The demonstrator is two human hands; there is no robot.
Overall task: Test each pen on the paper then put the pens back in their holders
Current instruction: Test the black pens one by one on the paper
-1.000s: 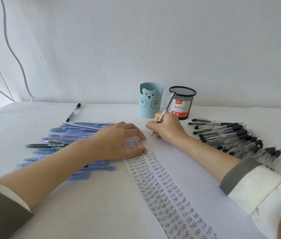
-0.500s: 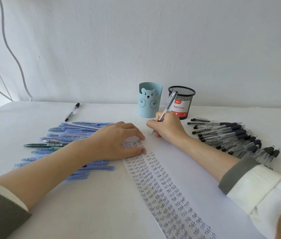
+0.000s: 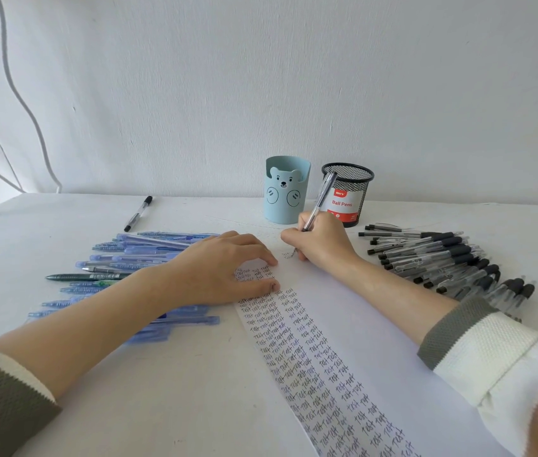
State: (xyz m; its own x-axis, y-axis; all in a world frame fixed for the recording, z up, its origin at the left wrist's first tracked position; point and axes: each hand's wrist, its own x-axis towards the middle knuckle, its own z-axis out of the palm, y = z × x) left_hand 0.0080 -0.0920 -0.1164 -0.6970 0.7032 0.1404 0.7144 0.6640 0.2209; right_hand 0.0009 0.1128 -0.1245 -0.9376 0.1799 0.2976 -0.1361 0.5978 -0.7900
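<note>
- The right hand (image 3: 322, 240) grips a clear pen (image 3: 322, 196), its fingers curled round the lower barrel. The pen leans up and away toward the holders, and its tip end is down at the far part of the paper (image 3: 376, 324), mostly hidden by the hand.
- The left hand (image 3: 224, 268) rests on the paper's left edge. Its fingers are loose and slightly bent, with fingertips and thumb pressing the sheet, and it holds nothing.
- The paper's left part is filled with columns of the handwritten word "Test". A few marks sit just left of the right hand.
- Blue pens (image 3: 148, 249) lie heaped on the table (image 3: 46, 225) left of the paper, partly under the left forearm, with a green pen (image 3: 86, 277) among them.
- Black pens (image 3: 435, 255) fan out to the right of the paper.
- A blue holder (image 3: 287, 192) with a bear face and a mesh holder (image 3: 348, 192) labelled "Ball Pens" stand side by side at the back.
- A lone pen (image 3: 138, 213) lies beyond the blue heap.
</note>
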